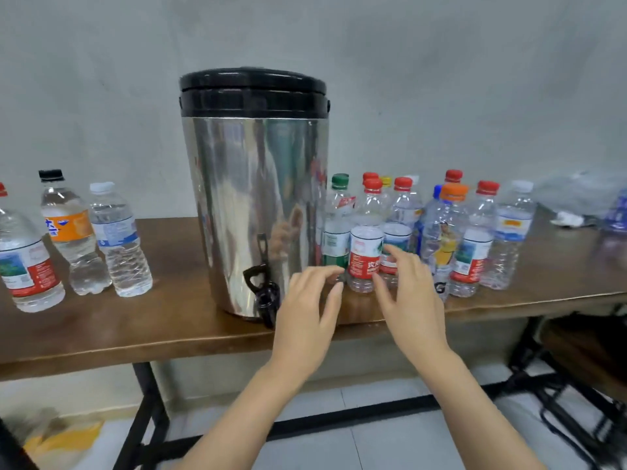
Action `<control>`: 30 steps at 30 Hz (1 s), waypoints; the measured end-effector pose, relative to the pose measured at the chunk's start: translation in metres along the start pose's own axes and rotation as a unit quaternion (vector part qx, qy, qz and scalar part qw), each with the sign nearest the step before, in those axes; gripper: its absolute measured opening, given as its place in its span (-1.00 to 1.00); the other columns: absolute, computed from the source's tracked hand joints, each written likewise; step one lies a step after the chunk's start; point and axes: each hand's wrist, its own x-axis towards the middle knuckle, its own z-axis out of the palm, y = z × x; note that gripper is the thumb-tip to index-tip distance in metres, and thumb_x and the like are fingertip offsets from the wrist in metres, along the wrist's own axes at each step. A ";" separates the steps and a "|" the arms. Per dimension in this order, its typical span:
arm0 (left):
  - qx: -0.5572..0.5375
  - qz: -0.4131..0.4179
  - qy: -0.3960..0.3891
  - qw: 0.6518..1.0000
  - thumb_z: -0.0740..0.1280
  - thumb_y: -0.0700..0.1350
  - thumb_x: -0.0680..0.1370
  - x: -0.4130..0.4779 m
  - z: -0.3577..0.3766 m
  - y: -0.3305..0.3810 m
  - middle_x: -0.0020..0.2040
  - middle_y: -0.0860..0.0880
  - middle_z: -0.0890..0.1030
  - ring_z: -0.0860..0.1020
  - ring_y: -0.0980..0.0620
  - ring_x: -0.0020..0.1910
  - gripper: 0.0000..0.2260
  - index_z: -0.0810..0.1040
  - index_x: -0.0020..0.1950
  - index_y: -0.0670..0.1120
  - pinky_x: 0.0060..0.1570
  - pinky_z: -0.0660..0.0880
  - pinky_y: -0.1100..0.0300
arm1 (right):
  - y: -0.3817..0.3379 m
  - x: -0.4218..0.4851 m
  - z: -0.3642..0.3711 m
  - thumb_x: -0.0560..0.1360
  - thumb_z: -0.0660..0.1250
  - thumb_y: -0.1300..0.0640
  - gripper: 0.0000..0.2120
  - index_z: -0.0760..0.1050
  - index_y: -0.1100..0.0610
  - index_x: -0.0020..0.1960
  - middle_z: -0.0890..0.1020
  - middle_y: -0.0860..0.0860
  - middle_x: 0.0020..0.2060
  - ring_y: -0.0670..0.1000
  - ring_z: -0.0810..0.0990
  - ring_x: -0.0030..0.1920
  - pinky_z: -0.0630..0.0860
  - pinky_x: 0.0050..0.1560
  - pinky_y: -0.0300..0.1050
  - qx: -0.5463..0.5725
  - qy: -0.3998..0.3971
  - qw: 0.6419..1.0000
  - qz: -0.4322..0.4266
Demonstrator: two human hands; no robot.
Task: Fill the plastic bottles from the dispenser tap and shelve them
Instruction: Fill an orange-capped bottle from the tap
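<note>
Fingers [327,273] of both hands are spread and loosely curved, gripping nothing. The left hand [310,303] and the right hand [412,293] come in on either side of a red-labelled bottle [365,256]. The left fingertips are just beside its lower edge at 9 o'clock. The right fingertips reach the label at 3 o'clock, though I cannot tell whether they actually touch it. That bottle stands upright at the front of a crowd of capped bottles [475,232] on the table [169,320], at 3 o'clock from the steel dispenser [254,198]. These bottles look empty, so most of the filling seems to lie ahead. At 9 o'clock from the dispenser stand a few bottles [118,239] that appear to hold water to near the top. They may be finished ones waiting to be shelved, but no shelf is in view, so nothing can be counted as put away. The black tap [264,293] sits low on the dispenser at about 6 o'clock, overhanging the table's front edge, with nothing under it. The step in hand looks like picking up the next empty bottle, with uncapping, filling and shelving left to do.
</note>
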 end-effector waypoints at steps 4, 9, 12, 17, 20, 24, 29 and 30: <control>0.041 -0.028 -0.052 0.997 0.27 -0.11 0.64 0.003 0.056 -0.029 0.14 0.10 0.55 0.45 0.10 0.12 -0.80 0.54 0.26 -0.02 0.15 0.40 0.18 | 0.055 0.019 0.001 0.56 0.35 0.09 -0.41 0.20 0.12 0.52 0.40 0.10 0.36 0.13 0.38 0.35 0.47 0.18 0.06 -0.049 0.008 0.993 0.105; 0.176 0.023 -0.075 0.981 0.35 -0.15 0.56 0.013 0.098 -0.066 0.21 -0.04 0.53 0.43 -0.05 0.18 -0.73 0.53 0.27 -0.08 0.19 0.49 -0.03 | 0.084 0.026 0.027 0.47 0.47 0.09 -0.21 0.12 0.20 0.55 0.34 0.25 0.39 0.26 0.36 0.33 0.36 0.30 0.14 -0.083 0.069 0.981 0.160; 0.213 0.072 -0.070 0.972 0.29 -0.12 0.58 0.018 0.110 -0.074 0.27 -0.08 0.49 0.44 -0.09 0.21 -0.69 0.43 0.33 -0.07 0.19 0.52 -0.05 | 0.086 0.029 0.040 0.44 0.50 0.04 -0.13 0.09 0.19 0.56 0.30 0.25 0.41 0.25 0.34 0.34 0.37 0.28 0.16 -0.075 0.112 0.973 0.188; 0.230 0.125 -0.049 0.964 0.37 -0.18 0.54 0.016 0.114 -0.077 0.27 -0.13 0.50 0.46 -0.12 0.22 -0.62 0.40 0.34 -0.11 0.20 0.52 -0.06 | 0.092 0.040 0.055 0.44 0.50 -0.05 -0.11 0.08 0.20 0.56 0.29 0.22 0.43 0.25 0.37 0.33 0.37 0.28 0.19 -0.039 0.163 0.952 0.257; 0.225 0.124 -0.048 0.965 0.36 -0.18 0.55 0.014 0.113 -0.079 0.27 -0.13 0.50 0.46 -0.12 0.23 -0.65 0.45 0.34 -0.14 0.23 0.50 -0.05 | 0.096 0.043 0.061 0.45 0.49 -0.04 -0.11 0.06 0.17 0.57 0.31 0.19 0.43 0.24 0.40 0.29 0.42 0.22 0.20 -0.032 0.168 0.942 0.288; 0.203 0.117 -0.060 0.970 0.33 -0.17 0.57 0.014 0.112 -0.077 0.27 -0.11 0.49 0.45 -0.09 0.26 -0.65 0.45 0.35 -0.14 0.25 0.49 -0.05 | 0.100 0.041 0.061 0.49 0.46 0.01 -0.16 0.05 0.14 0.57 0.35 0.16 0.41 0.22 0.41 0.29 0.44 0.20 0.19 -0.019 0.148 0.943 0.297; -0.023 -0.012 -0.056 0.998 0.32 -0.11 0.62 0.017 0.097 -0.056 0.29 0.01 0.48 0.44 0.07 0.30 -0.66 0.43 0.39 -0.09 0.32 0.41 -0.01 | 0.086 0.023 0.043 0.49 0.48 0.11 -0.18 0.07 0.08 0.58 0.30 0.03 0.49 0.04 0.33 0.43 0.38 0.29 -0.26 0.151 0.075 0.963 0.211; -0.084 -0.052 -0.056 0.994 0.33 -0.05 0.61 0.019 0.091 -0.046 0.30 0.05 0.48 0.45 0.11 0.29 -0.62 0.40 0.41 -0.05 0.31 0.42 0.02 | 0.080 0.017 0.037 0.47 0.49 0.14 -0.17 0.08 0.02 0.57 0.31 -0.03 0.48 -0.03 0.33 0.44 0.35 0.24 -0.40 0.220 0.033 0.955 0.193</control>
